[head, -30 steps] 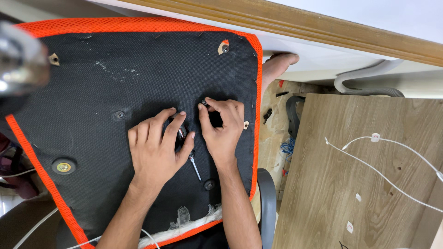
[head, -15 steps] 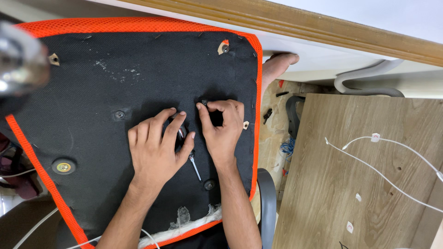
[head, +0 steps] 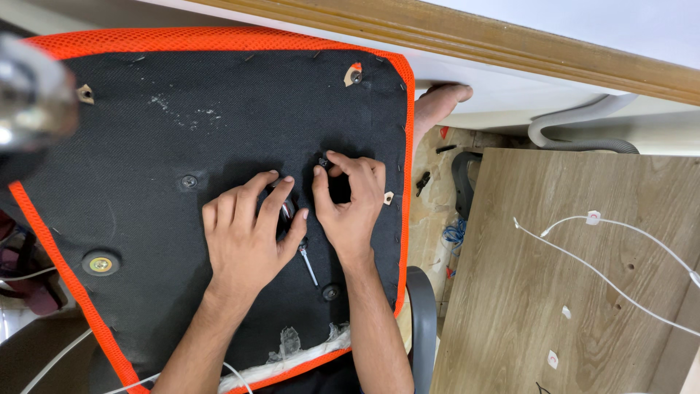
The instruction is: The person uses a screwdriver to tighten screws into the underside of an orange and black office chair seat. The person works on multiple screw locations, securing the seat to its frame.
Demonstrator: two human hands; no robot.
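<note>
An upturned chair seat [head: 146,124] fills the left half of the head view, black fabric edged in orange mesh. My left hand [head: 248,237] lies flat on the fabric with its fingers spread, covering the handle of a thin screwdriver [head: 309,265] whose metal shaft sticks out below my thumb. Right beside it, my right hand [head: 354,208] pinches a small black part [head: 323,162] between thumb and forefinger, against the seat near its right edge. What kind of part it is cannot be told.
Bolt heads [head: 100,264] [head: 189,181] [head: 330,292] dot the seat. A bare foot [head: 441,102] rests beyond the right edge. A wooden board [head: 583,306] with a white cable [head: 605,273] lies at right, a grey hose [head: 583,120] behind it, a grey armrest [head: 423,328] below. A blurred metal object [head: 29,102] is at the upper left.
My right hand's fingers have curled in tighter around the small black part. My left hand has stayed flat in place.
</note>
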